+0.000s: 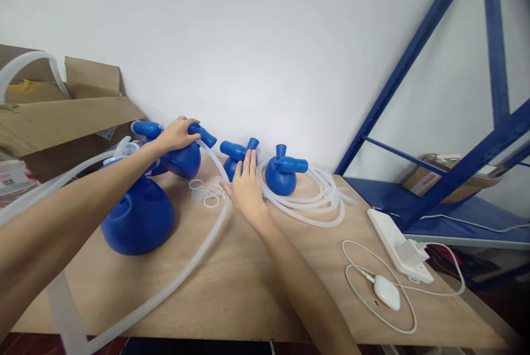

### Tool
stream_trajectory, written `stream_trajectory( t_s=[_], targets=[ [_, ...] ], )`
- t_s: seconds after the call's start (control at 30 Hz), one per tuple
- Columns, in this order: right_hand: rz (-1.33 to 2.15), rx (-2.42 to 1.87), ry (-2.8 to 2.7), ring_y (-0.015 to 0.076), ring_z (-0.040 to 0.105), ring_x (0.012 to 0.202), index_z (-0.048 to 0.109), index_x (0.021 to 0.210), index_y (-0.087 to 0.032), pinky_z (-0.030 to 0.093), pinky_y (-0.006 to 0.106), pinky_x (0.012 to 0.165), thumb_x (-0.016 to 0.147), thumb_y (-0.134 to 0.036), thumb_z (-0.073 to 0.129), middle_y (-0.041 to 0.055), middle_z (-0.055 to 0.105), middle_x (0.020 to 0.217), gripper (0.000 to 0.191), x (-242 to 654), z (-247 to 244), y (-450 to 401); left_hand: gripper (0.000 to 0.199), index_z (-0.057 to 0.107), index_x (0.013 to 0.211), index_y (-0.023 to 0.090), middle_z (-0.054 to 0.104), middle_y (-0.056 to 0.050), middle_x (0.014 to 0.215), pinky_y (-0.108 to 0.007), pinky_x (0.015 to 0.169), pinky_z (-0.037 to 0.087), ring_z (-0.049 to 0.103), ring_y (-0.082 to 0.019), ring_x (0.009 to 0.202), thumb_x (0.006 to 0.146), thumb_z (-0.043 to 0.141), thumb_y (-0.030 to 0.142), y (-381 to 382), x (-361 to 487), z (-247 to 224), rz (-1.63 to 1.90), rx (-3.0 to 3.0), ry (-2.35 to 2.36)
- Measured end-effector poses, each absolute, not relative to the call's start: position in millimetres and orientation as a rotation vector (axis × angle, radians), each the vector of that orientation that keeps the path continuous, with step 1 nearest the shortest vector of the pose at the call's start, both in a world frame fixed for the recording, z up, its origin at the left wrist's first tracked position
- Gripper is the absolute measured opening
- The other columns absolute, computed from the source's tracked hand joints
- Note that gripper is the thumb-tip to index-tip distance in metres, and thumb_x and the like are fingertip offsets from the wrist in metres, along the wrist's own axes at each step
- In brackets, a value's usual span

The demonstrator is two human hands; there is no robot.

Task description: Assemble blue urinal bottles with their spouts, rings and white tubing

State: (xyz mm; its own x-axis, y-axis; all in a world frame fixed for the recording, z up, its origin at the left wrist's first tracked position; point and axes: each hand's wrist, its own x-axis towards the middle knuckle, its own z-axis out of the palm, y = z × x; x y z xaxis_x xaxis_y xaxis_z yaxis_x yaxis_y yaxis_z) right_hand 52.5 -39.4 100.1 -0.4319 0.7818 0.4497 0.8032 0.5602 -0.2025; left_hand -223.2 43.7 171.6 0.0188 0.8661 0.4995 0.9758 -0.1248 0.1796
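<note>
My left hand [180,133] is closed round the neck of a blue spouted vessel [185,160] at the back left. With fingers stretched out, my right hand [248,185] lies against the front of another blue vessel [232,149], partly hiding it. A third blue vessel [281,178] stands to the right, beside a coil of white tubing [327,200]. Nearest on the left is a larger blue vessel [138,220] with a white top. A long white tube [199,255] curves between my arms, passing near my right thumb. Several white rings [212,201] lie between the hands.
An open cardboard box [78,117] fills the back left. On the right of the wooden table [248,300] are a white power strip [389,239], a looped cable and a white rounded case [386,292]. A blue metal shelf [439,178] stands beyond the right edge.
</note>
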Motion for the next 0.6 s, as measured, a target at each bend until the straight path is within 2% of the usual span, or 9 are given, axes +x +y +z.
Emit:
stream_trajectory(
  t_s=[0.07, 0.13, 0.17, 0.23, 0.3, 0.37, 0.47, 0.6],
  targets=[
    [0.181, -1.354, -2.311, 0.0515, 0.039, 0.153, 0.05, 0.151, 0.003, 0.036, 0.066, 0.117, 0.1, -0.041, 0.068, 0.0401, 0.046, 0.157, 0.07, 57, 103, -35, 0.068, 0.062, 0.145, 0.012, 0.068, -0.017, 0.127, -0.042, 0.115, 0.046, 0.062, -0.034, 0.125, 0.085, 0.056, 0.044, 44, -225, 176, -0.69, -2.12, -1.895],
    [0.395, -1.347, -2.328, 0.0463, 0.066, 0.128, 0.063, 0.141, -0.008, 0.049, 0.06, 0.105, 0.102, -0.036, 0.063, 0.0282, 0.073, 0.129, 0.047, 58, 102, -30, 0.067, 0.064, 0.142, 0.013, 0.069, -0.016, 0.125, -0.042, 0.114, 0.046, 0.063, -0.034, 0.123, 0.084, 0.057, 0.046, 44, -226, 179, -0.631, -2.165, -1.872],
    [0.446, -1.323, -2.333, 0.0408, 0.072, 0.118, 0.065, 0.138, -0.014, 0.053, 0.054, 0.1, 0.105, -0.034, 0.057, 0.021, 0.078, 0.118, 0.039, 58, 101, -26, 0.067, 0.066, 0.14, 0.013, 0.069, -0.016, 0.125, -0.041, 0.114, 0.047, 0.064, -0.034, 0.123, 0.083, 0.057, 0.047, 45, -226, 180, -0.601, -2.189, -1.86],
    [0.479, -1.251, -2.247, 0.0297, 0.076, 0.106, 0.064, 0.139, -0.022, 0.055, 0.043, 0.096, 0.109, -0.033, 0.047, 0.0104, 0.08, 0.109, 0.036, 55, 98, -18, 0.067, 0.067, 0.138, 0.014, 0.07, -0.017, 0.125, -0.041, 0.112, 0.047, 0.064, -0.034, 0.122, 0.082, 0.057, 0.05, 47, -226, 183, -0.546, -2.234, -1.837],
    [0.597, -1.145, -2.002, 0.0223, 0.075, 0.097, 0.06, 0.141, -0.024, 0.056, 0.034, 0.09, 0.111, -0.036, 0.043, 0.0055, 0.078, 0.104, 0.037, 52, 95, -9, 0.068, 0.068, 0.137, 0.014, 0.071, -0.017, 0.125, -0.04, 0.11, 0.048, 0.065, -0.034, 0.121, 0.082, 0.056, 0.051, 48, -224, 186, -0.498, -2.277, -1.814],
    [0.808, -0.995, -1.686, 0.0171, 0.072, 0.079, 0.061, 0.135, -0.023, 0.057, 0.028, 0.076, 0.108, -0.041, 0.049, 0.0015, 0.073, 0.092, 0.035, 49, 93, 0, 0.067, 0.069, 0.135, 0.014, 0.072, -0.016, 0.123, -0.04, 0.108, 0.05, 0.066, -0.033, 0.118, 0.08, 0.056, 0.05, 48, -220, 190, -0.45, -2.328, -1.789],
    [1.08, -0.795, -1.346, 0.011, 0.063, 0.057, 0.06, 0.127, -0.022, 0.052, 0.022, 0.056, 0.101, -0.05, 0.056, -0.003, 0.063, 0.083, 0.038, 48, 91, 10, 0.062, 0.072, 0.13, 0.016, 0.074, -0.014, 0.122, -0.039, 0.106, 0.05, 0.067, -0.032, 0.116, 0.077, 0.058, 0.045, 42, -208, 198, -0.379, -2.419, -1.734],
    [1.165, -0.773, -1.23, 0.0076, 0.062, 0.057, 0.058, 0.125, -0.022, 0.048, 0.018, 0.053, 0.102, -0.055, 0.05, -0.0039, 0.056, 0.085, 0.041, 51, 86, 21, 0.055, 0.075, 0.124, 0.02, 0.076, -0.008, 0.123, -0.034, 0.104, 0.051, 0.069, -0.028, 0.114, 0.075, 0.06, 0.041, 21, -187, 218, -0.29, -2.589, -1.615]
  ],
)
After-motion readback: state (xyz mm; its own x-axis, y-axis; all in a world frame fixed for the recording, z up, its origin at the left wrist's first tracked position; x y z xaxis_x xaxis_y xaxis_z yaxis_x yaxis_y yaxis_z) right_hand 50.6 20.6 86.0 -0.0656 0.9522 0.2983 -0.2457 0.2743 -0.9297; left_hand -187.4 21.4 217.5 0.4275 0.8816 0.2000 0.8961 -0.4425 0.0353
